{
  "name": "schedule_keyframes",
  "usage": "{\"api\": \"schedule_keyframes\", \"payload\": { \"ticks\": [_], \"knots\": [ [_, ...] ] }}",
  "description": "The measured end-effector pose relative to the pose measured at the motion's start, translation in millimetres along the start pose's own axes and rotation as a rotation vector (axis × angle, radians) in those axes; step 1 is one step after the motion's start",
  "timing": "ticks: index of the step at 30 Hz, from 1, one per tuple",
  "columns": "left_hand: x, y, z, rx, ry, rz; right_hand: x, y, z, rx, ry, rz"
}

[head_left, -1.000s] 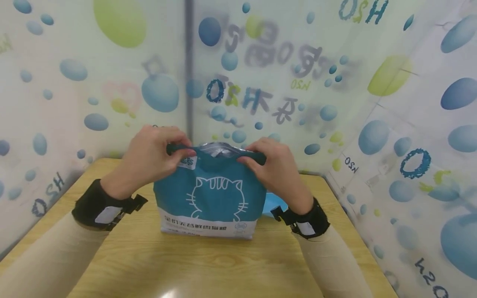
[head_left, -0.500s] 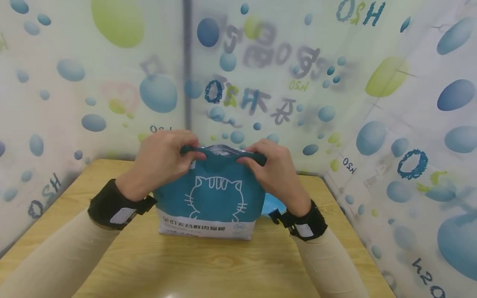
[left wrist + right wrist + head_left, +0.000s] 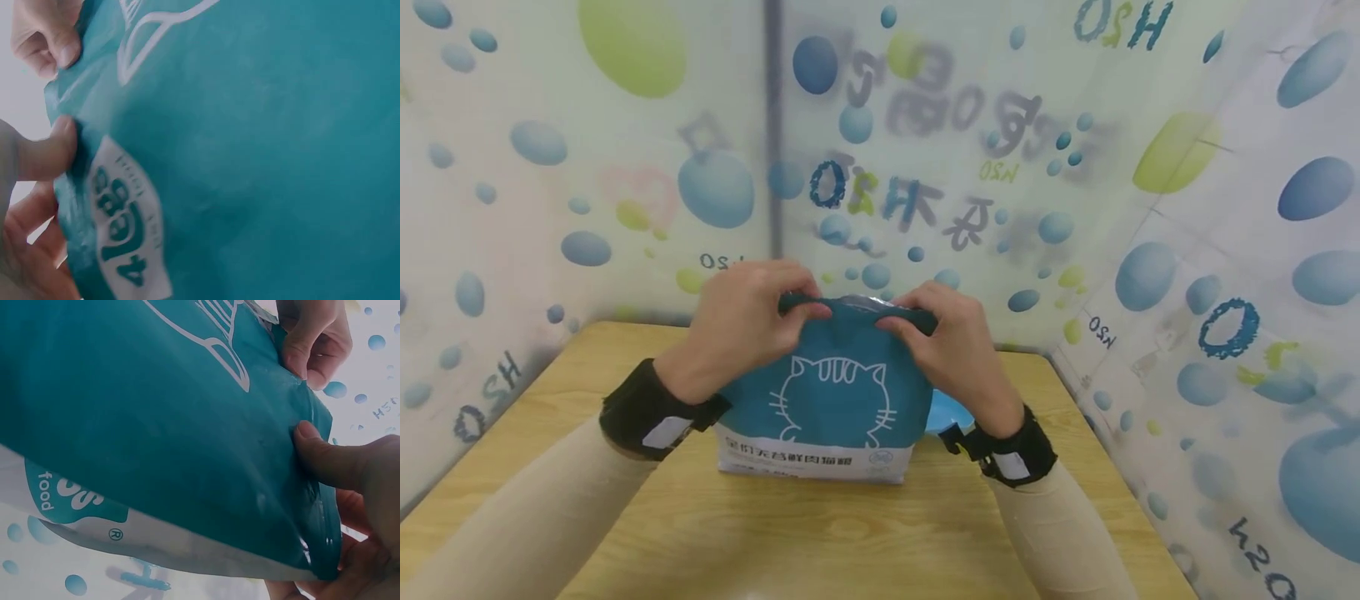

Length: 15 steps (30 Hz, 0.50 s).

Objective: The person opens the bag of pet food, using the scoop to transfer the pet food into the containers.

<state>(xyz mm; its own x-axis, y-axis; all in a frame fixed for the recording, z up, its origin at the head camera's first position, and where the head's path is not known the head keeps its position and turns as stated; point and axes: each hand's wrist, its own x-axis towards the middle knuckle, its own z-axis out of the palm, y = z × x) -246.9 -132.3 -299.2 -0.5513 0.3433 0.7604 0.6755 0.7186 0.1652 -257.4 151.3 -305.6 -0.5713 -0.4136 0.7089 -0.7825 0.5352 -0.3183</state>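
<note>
A teal and white pet food bag (image 3: 835, 400) with a white cat outline stands upright on the wooden table. My left hand (image 3: 752, 312) pinches its top edge left of centre, thumb in front and fingers behind. On the right, my right hand (image 3: 951, 337) pinches the same edge the same way. Between the two thumbs a short stretch of silvery lining shows at the bag's mouth. In the left wrist view the left thumb (image 3: 47, 153) presses the bag beside a white label. The right wrist view has the right thumb (image 3: 328, 456) on the teal front near the rim.
Behind the bag's right side lies a light blue object (image 3: 949, 411), partly hidden by the bag and the right wrist. The wooden table (image 3: 820, 542) meets walls (image 3: 880, 108) covered with blue and green spots at the back and sides.
My left hand has slid rightward along the bag's top edge, closer to the right hand. The silvery gap at the mouth has narrowed. The right hand keeps its hold in nearly the same place.
</note>
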Motion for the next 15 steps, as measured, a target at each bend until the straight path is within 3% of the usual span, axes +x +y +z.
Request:
{"api": "schedule_keyframes", "payload": {
  "ticks": [6, 11, 15],
  "knots": [
    [1.8, 1.3, 5.4, -0.021, -0.001, 0.031, -0.2, 2.0, 0.6, 0.011, 0.013, 0.012],
    [2.6, 4.2, 10.8, -0.033, 0.030, 0.011, -1.6, 2.0, 0.7, 0.015, 0.013, 0.030],
    [2.2, 4.5, 8.4, -0.005, 0.015, 0.007, -0.4, 1.2, 2.3, 0.017, 0.007, 0.023]
  ]
}}
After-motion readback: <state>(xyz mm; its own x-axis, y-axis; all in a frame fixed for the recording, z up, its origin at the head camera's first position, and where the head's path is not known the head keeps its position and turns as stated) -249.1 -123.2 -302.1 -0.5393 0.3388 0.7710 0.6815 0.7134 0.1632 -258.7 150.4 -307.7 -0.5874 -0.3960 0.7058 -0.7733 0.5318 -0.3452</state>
